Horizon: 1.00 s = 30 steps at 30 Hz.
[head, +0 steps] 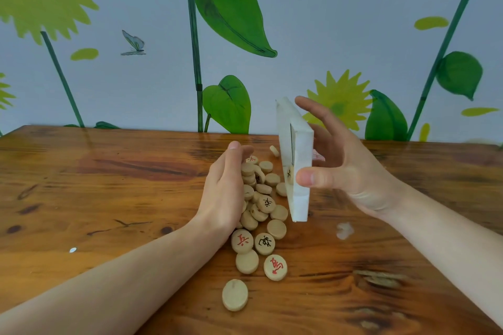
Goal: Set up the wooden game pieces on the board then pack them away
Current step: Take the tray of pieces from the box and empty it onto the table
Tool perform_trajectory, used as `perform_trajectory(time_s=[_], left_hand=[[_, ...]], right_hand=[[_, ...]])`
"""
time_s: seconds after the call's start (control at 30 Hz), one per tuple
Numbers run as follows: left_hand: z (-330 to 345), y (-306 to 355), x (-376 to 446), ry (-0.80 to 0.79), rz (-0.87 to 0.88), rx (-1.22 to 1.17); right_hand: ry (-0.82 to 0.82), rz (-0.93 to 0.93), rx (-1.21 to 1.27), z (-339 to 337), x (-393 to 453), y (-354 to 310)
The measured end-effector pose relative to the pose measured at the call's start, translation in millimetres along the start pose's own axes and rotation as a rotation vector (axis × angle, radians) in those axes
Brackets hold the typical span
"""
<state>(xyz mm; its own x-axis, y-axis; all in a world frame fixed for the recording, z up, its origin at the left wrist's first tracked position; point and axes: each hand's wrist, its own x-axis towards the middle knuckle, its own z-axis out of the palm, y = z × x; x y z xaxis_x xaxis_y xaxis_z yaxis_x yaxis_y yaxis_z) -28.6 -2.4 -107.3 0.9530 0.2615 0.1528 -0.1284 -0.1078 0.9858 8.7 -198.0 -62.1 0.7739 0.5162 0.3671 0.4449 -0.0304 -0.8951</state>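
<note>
Table (pixel 109 198): brown wood, against a wall painted with sunflowers.
Box (pixel 296 171): white, tipped on edge at one o'clock from the pile.
Right hand (pixel 351 171): thumb and curled fingers grip the box.
Left hand (pixel 226 193): fingers straight, cupped against the pile's nine o'clock side.
Pieces (pixel 261 209): heaped round discs at table centre; strays trail toward six o'clock.

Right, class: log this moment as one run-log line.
left hand: cupped against round wooden pieces | right hand: holds tilted white box | brown wooden table
</note>
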Motion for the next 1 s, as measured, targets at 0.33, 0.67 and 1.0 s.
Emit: perform_trajectory(time_s=[0.33, 0.67, 1.0], left_hand=[[-0.8, 6.4, -5.9, -0.03, 0.245, 0.215], [0.3, 5.1, -5.4, -0.056, 0.283, 0.298], [-0.1, 3.0, -6.5, -0.039, 0.369, 0.295]], right_hand=[[-0.02, 0.006, -0.032, -14.1, -2.3, -8.7], [-0.101, 0.019, -0.185, -8.7, -3.6, -15.3], [-0.027, 0.029, -0.096, -12.7, -1.9, -12.5]])
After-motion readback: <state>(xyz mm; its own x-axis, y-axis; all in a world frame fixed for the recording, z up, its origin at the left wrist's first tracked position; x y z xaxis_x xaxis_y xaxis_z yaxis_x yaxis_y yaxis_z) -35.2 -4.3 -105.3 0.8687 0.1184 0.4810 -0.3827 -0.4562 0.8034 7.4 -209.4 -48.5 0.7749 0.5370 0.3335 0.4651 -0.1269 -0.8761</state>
